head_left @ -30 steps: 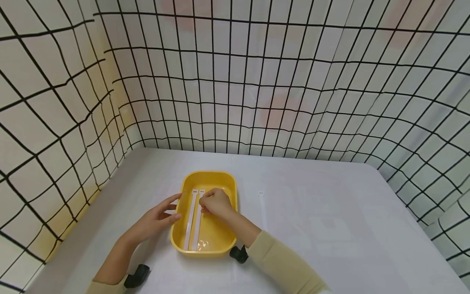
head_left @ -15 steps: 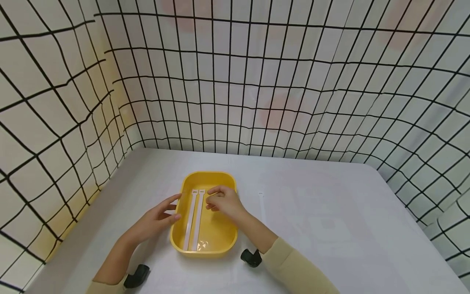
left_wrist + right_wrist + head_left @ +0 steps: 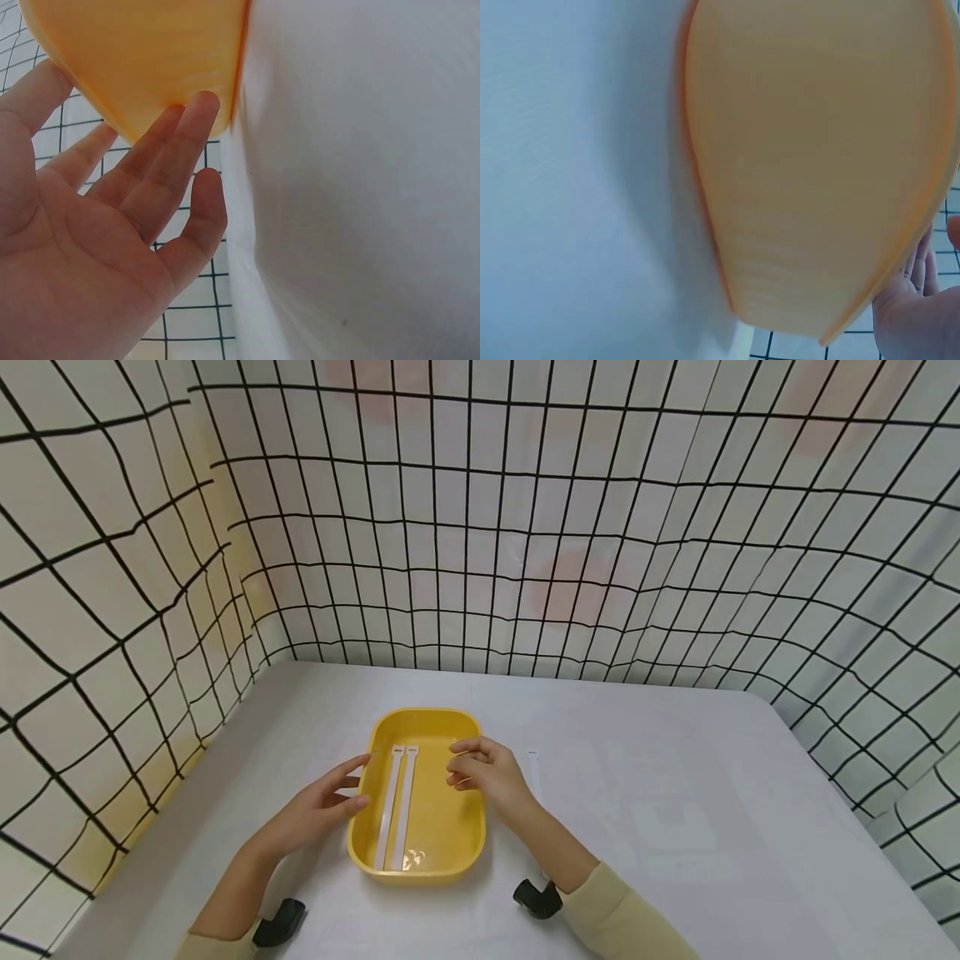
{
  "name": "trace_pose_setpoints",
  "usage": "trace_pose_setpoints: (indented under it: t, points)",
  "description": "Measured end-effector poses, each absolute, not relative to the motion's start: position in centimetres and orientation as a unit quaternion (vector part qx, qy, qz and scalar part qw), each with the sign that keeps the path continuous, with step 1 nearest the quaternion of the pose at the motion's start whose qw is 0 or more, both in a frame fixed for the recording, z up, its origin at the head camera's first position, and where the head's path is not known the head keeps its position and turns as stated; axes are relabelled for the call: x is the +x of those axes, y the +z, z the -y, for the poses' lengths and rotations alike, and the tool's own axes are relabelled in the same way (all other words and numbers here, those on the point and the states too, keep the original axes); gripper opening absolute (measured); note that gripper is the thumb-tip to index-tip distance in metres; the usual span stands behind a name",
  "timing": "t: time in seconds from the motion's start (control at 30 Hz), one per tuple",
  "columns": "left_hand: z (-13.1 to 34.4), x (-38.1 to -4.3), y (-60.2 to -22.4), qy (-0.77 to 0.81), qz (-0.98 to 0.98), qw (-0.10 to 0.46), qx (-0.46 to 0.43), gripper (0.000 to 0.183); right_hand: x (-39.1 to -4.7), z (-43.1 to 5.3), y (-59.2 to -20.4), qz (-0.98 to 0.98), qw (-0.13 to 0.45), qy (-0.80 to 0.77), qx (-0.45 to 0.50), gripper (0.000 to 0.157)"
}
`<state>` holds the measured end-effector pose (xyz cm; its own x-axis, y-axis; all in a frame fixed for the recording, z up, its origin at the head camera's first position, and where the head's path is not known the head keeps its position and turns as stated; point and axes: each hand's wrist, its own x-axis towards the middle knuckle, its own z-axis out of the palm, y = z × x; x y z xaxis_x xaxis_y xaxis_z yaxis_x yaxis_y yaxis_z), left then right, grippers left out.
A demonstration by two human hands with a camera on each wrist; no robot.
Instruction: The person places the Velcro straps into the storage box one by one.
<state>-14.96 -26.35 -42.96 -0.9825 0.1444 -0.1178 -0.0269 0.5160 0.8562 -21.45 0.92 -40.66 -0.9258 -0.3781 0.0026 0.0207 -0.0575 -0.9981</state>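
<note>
A yellow tray [image 3: 442,827] stands on the white table. Two white straps with slotted heads, a left strap [image 3: 388,810] and a right strap [image 3: 406,810], lie side by side lengthwise in its left half. My left hand [image 3: 324,802] rests with spread fingers at the tray's left wall; in the left wrist view the fingers [image 3: 199,120] touch or nearly touch that wall. Over the tray's right rim hovers my right hand [image 3: 491,775], its fingers loosely bent and holding nothing visible. Another white strap [image 3: 533,768] lies on the table right of the tray, partly hidden behind the right forearm.
Black wire grid [image 3: 480,527] closes off the back and both sides of the table [image 3: 675,810]. Black wrist devices show on the left wrist [image 3: 280,924] and right wrist [image 3: 537,899].
My right hand has let go of the right strap in the tray and moved right to the tray's rim, its fingers loosening. The left hand and tray have stayed put.
</note>
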Motion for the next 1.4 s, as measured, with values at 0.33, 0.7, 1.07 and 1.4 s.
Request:
trace_pose_setpoints:
  t: [0.33,0.7,1.07,1.4]
  points:
    - [26.3,-14.9,-42.9,0.494,-0.864,0.088,0.038,0.068,-21.7,-3.3,-41.4,-0.633,0.140,-0.753,-0.108,0.025]
    - [26.4,-14.8,-43.1,0.493,-0.865,0.087,0.035,0.068,-22.5,-5.6,-43.2,-0.645,0.118,-0.755,-0.037,0.028]
    - [26.4,-14.8,-42.9,0.494,-0.864,0.090,0.037,0.066,-23.1,-8.4,-43.4,-0.686,0.111,-0.719,0.005,0.027]
    - [26.4,-14.8,-42.9,0.493,-0.864,0.091,0.034,0.066,-23.5,-10.4,-43.7,-0.718,0.115,-0.687,0.013,0.028]
